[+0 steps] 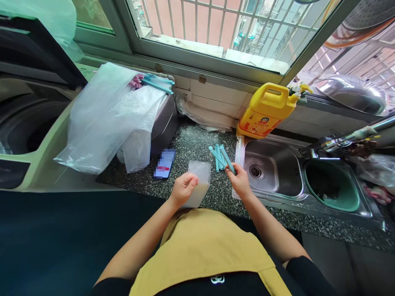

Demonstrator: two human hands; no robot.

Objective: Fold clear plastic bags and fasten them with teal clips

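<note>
My left hand is closed, its thumb and fingers pinched at the side of a translucent plastic bag. Lower down, the bag looks creamier, and what is in it cannot be made out. Between the fingers of my right hand is a long teal bag clip, tilted up and to the left. Several more teal bag clips lie in a loose bunch on the speckled counter, just beyond that hand.
A phone lies left of the bag. Large plastic bags drape over a dark box beside an open washing machine. On the right stand a yellow jug, a steel sink and a green basin.
</note>
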